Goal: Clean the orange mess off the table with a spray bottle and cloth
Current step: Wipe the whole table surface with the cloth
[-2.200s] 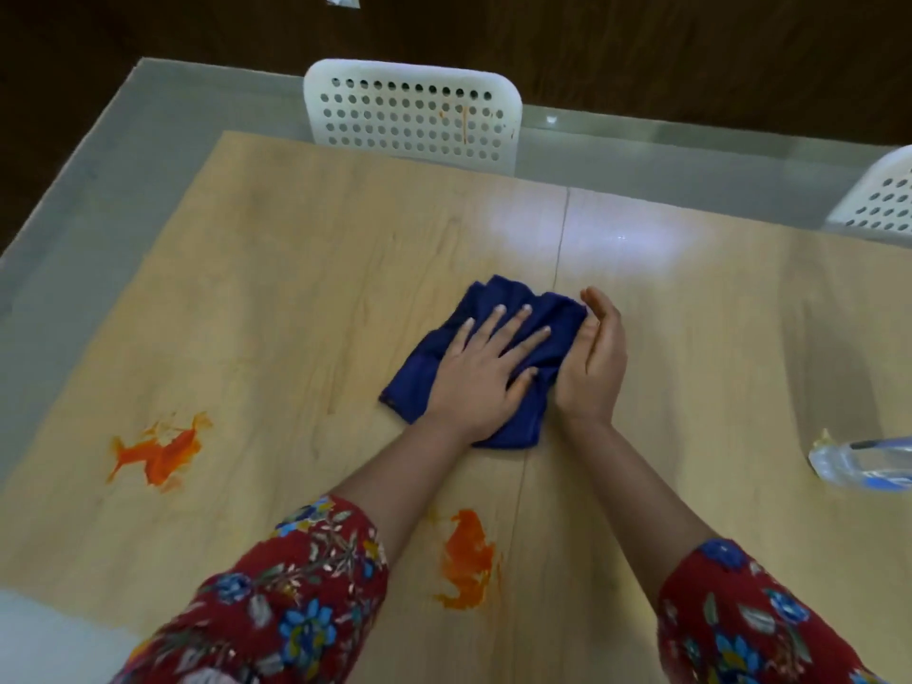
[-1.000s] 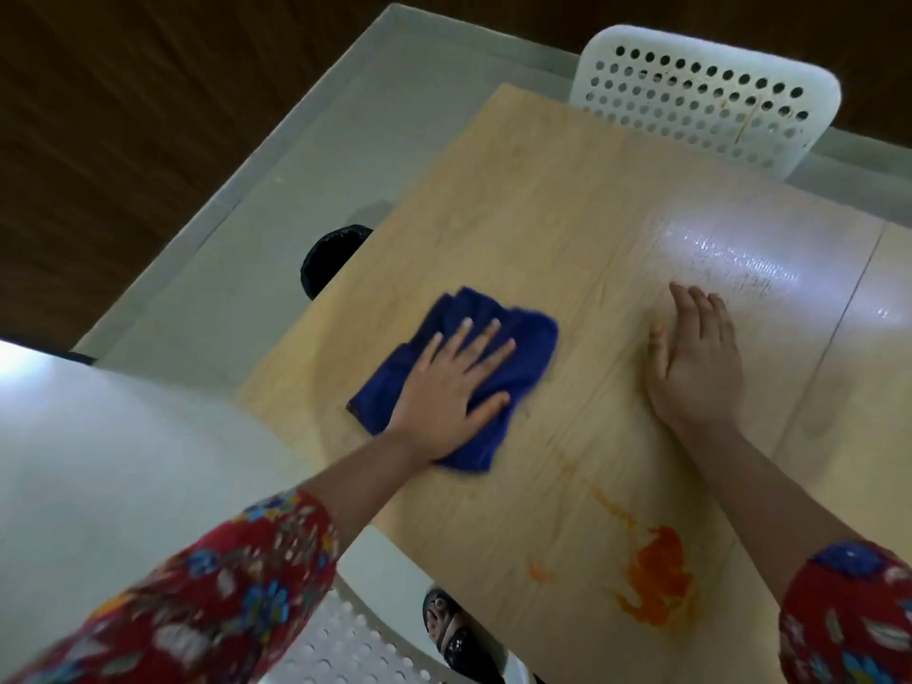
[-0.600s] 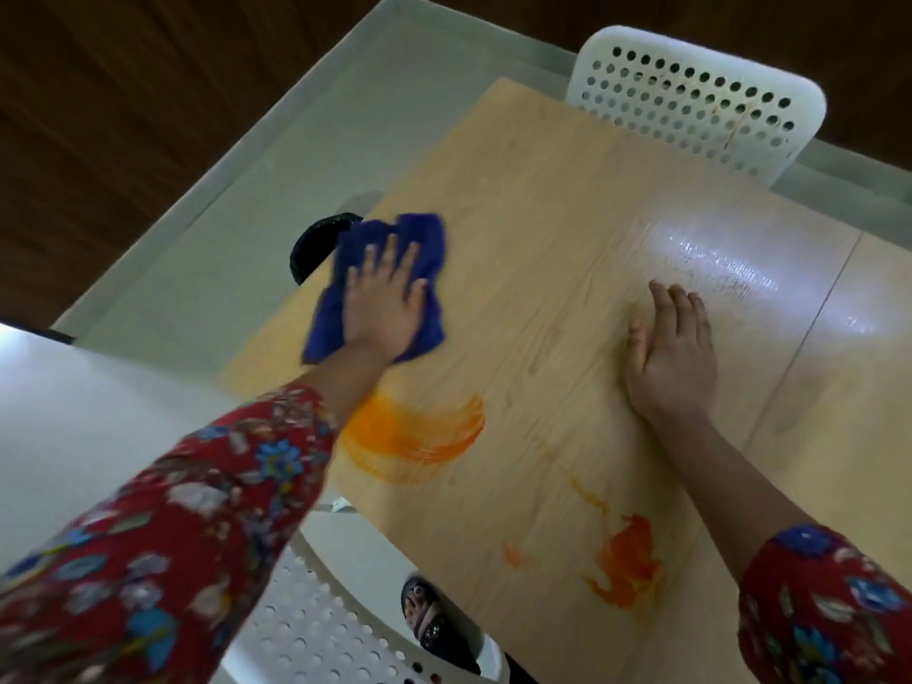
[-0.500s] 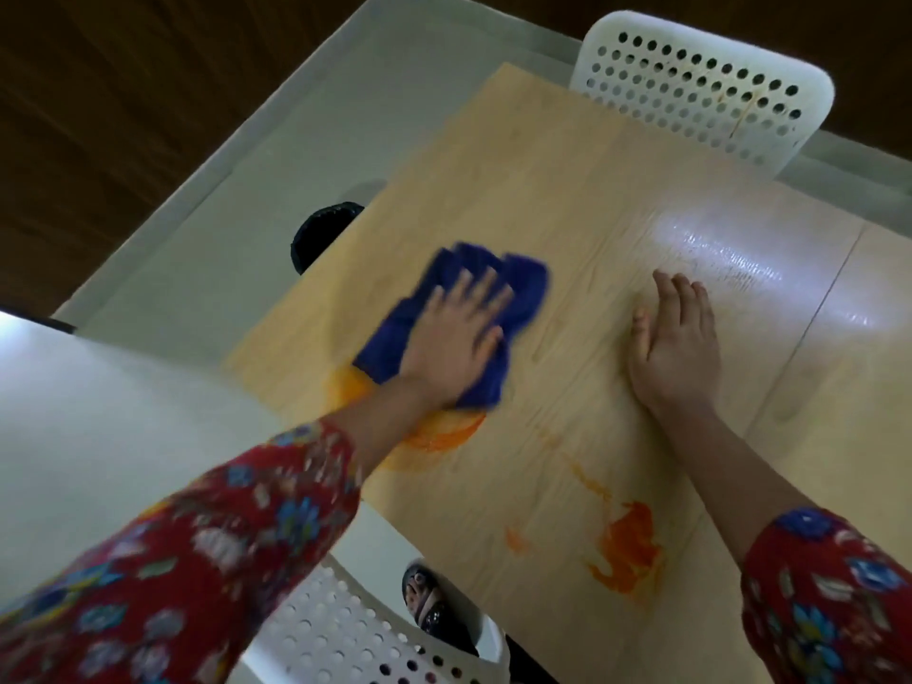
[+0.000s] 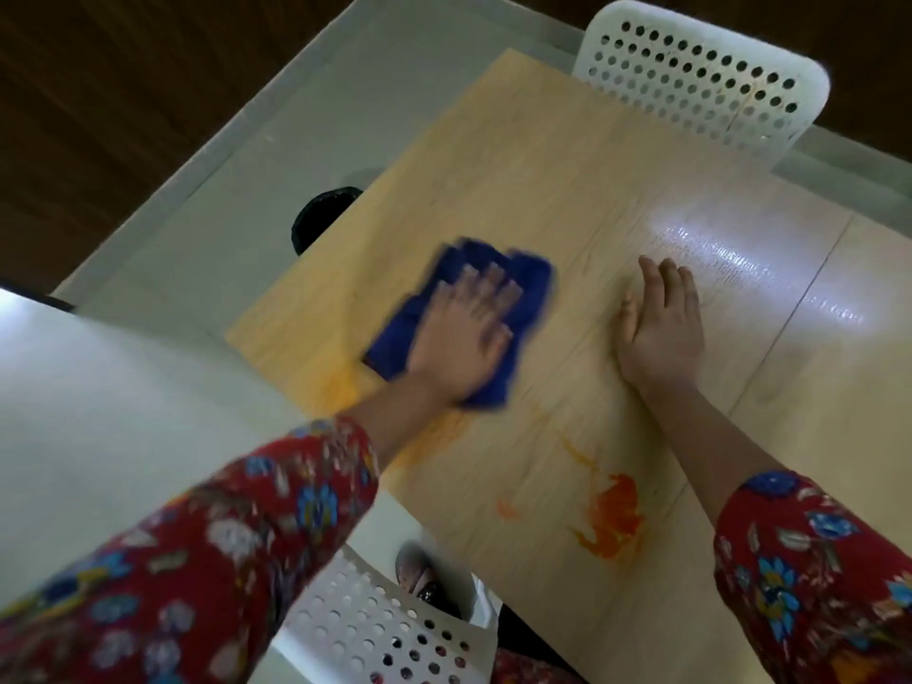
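Observation:
My left hand presses flat, fingers spread, on a blue cloth lying on the wooden table. A pale orange smear shows by the table's left edge, just behind the cloth and partly under my forearm. A thicker orange blob sits near the front edge, with a thin orange streak running up from it. My right hand lies flat on the table to the right of the cloth, holding nothing. No spray bottle is in view.
A white perforated chair stands at the table's far side, and another white chair at the near side. A black round object lies on the grey floor beyond the left edge. A foot shows under the table.
My left hand swept the cloth out to the left edge and back across the left orange spot, smearing it paler. My right hand left the cloth and lay flat on the table.

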